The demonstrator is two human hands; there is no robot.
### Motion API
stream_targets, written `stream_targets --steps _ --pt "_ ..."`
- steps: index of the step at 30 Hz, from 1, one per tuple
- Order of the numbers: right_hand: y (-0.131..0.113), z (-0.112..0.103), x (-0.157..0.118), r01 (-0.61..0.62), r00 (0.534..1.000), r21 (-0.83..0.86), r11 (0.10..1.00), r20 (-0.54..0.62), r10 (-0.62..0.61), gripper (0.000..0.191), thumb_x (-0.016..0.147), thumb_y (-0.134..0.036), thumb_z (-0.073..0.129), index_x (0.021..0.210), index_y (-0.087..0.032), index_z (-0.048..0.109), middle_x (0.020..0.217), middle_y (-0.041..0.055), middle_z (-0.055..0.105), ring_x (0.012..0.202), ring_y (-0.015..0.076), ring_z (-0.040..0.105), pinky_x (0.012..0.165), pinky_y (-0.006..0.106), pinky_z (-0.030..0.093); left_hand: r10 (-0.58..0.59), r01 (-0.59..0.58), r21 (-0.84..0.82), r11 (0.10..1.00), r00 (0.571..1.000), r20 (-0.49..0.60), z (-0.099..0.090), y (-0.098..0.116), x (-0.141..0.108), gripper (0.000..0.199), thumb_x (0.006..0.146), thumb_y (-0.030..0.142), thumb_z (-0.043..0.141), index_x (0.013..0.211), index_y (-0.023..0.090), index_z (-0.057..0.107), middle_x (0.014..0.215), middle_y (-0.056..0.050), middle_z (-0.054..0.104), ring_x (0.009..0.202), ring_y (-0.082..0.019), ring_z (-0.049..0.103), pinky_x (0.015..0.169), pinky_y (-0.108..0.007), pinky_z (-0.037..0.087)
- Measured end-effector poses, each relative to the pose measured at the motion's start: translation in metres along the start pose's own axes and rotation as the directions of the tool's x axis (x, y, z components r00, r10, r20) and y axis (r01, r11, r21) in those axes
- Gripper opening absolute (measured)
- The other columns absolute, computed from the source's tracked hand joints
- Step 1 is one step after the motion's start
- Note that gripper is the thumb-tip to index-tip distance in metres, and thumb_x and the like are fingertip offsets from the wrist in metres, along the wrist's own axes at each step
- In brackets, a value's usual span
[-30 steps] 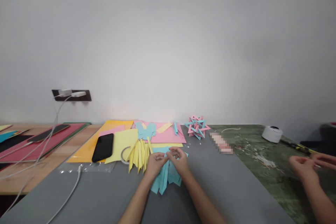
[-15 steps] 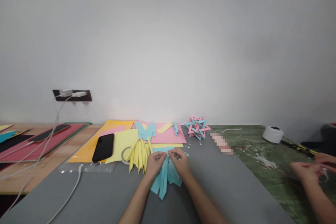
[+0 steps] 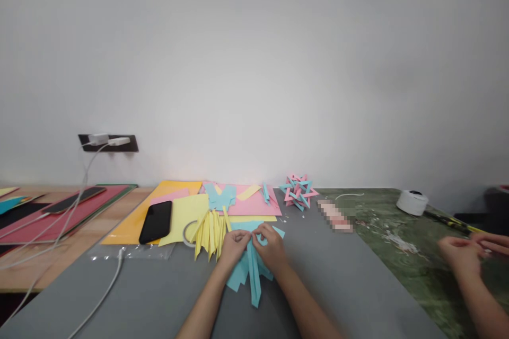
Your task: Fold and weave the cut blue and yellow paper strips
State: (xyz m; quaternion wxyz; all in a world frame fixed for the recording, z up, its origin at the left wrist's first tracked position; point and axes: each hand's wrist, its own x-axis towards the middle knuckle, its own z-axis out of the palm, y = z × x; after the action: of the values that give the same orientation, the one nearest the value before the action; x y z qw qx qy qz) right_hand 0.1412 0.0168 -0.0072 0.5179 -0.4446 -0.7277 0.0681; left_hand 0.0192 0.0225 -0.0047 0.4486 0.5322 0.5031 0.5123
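Observation:
My left hand (image 3: 236, 246) and my right hand (image 3: 270, 246) meet at the middle of the grey table, fingertips pinched together. Between them they hold the upper end of a folded blue paper strip (image 3: 253, 280), whose pointed lower end hangs toward me. More blue paper pieces (image 3: 237, 277) lie beneath the hands, partly covered by them. Just left of my left hand is a bunch of folded yellow paper strips (image 3: 210, 235), with a roll of tape (image 3: 189, 234) beside it.
A black phone (image 3: 156, 222) lies on coloured sheets at the left. Behind my hands are a pink sheet (image 3: 248, 206) and a pink-and-blue paper star ball (image 3: 298, 192). A white cable (image 3: 105, 296) crosses the left front. At the right, another person's hands (image 3: 463, 254) work above a green surface.
The blue strip's lower end has swung a little to the right and toward me. Both hands stay pinched close together, the right one shifted slightly left.

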Motion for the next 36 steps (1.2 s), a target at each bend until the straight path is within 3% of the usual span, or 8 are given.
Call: stream_targets --steps 6,11,15,17,20,24,28,36 --pt "0.001 -0.004 0.002 0.13 0.988 -0.068 0.989 0.095 -0.123 0.017 0.073 -0.016 0.042 0.072 -0.02 0.058 0.069 0.0019 0.053 0.065 0.0131 0.047 0.062 0.023 0.035 0.082 -0.082 -0.024 0.996 0.996 0.029 -0.002 0.005 -0.001 0.02 0.059 0.032 0.056 0.061 0.013 0.063 0.058 -0.004 0.064 0.058 -0.016 0.056 0.055 -0.022 0.04" --pt "0.003 -0.004 0.003 0.148 0.982 -0.079 0.986 0.129 -0.137 0.019 0.073 -0.015 0.043 0.076 -0.021 0.06 0.074 0.0024 0.055 0.071 0.0138 0.049 0.065 0.024 0.036 0.059 -0.057 -0.035 0.998 0.997 0.054 -0.005 0.001 0.001 0.023 0.062 0.033 0.054 0.066 0.012 0.063 0.06 -0.003 0.064 0.058 -0.016 0.056 0.055 -0.023 0.041" --pt "0.002 -0.004 0.003 0.129 0.984 -0.022 0.991 0.128 -0.126 0.021 0.072 -0.016 0.044 0.081 -0.023 0.061 0.075 0.0024 0.056 0.072 0.0138 0.049 0.067 0.025 0.036 0.066 -0.065 -0.036 0.997 0.998 0.012 -0.007 -0.001 0.001 0.024 0.063 0.032 0.053 0.068 0.012 0.064 0.059 -0.003 0.064 0.059 -0.016 0.057 0.055 -0.023 0.041" --pt "0.001 -0.003 0.003 0.07 0.992 0.059 0.996 0.106 -0.076 0.02 0.071 -0.018 0.046 0.081 -0.024 0.062 0.076 0.0023 0.056 0.072 0.0135 0.05 0.066 0.024 0.037 0.072 -0.071 -0.047 0.996 0.997 0.001 -0.007 0.001 0.0 0.024 0.063 0.033 0.053 0.069 0.012 0.063 0.057 -0.003 0.063 0.057 -0.015 0.057 0.053 -0.022 0.042" --pt "0.004 0.002 0.003 -0.11 0.994 0.228 0.968 0.052 0.101 0.015 0.069 -0.023 0.048 0.071 -0.021 0.063 0.067 0.0013 0.055 0.06 0.0118 0.049 0.054 0.022 0.038 0.052 -0.05 -0.086 0.995 0.998 0.029 -0.006 0.006 -0.001 0.026 0.063 0.035 0.054 0.07 0.012 0.063 0.057 -0.004 0.063 0.051 -0.015 0.057 0.05 -0.023 0.043" --pt "0.015 0.007 0.006 -0.311 0.948 0.426 0.85 0.074 0.31 0.021 0.067 -0.032 0.051 0.056 -0.017 0.06 0.054 0.0001 0.054 0.052 0.0112 0.048 0.049 0.021 0.038 0.057 -0.046 -0.127 0.991 0.995 0.083 -0.002 0.011 -0.004 0.029 0.063 0.037 0.054 0.074 0.012 0.062 0.063 -0.006 0.065 0.05 -0.014 0.057 0.051 -0.025 0.045" --pt "0.022 0.009 0.008 -0.405 0.914 0.517 0.754 0.201 0.353 0.024 0.062 -0.037 0.055 0.051 -0.016 0.059 0.051 0.0001 0.056 0.053 0.0125 0.051 0.053 0.022 0.04 0.11 -0.096 -0.12 0.988 0.987 0.115 0.0 0.013 -0.006 0.032 0.064 0.038 0.053 0.079 0.012 0.062 0.07 -0.008 0.065 0.055 -0.015 0.058 0.052 -0.026 0.046" --pt "0.028 0.011 0.006 -0.487 0.873 0.564 0.667 0.304 0.381 0.028 0.056 -0.043 0.06 0.059 -0.016 0.063 0.059 0.003 0.062 0.059 0.0153 0.055 0.058 0.025 0.042 0.097 -0.084 -0.106 0.991 0.988 0.124 -0.003 0.014 -0.007 0.039 0.064 0.044 0.052 0.082 0.011 0.063 0.071 -0.008 0.065 0.052 -0.014 0.057 0.05 -0.025 0.046"
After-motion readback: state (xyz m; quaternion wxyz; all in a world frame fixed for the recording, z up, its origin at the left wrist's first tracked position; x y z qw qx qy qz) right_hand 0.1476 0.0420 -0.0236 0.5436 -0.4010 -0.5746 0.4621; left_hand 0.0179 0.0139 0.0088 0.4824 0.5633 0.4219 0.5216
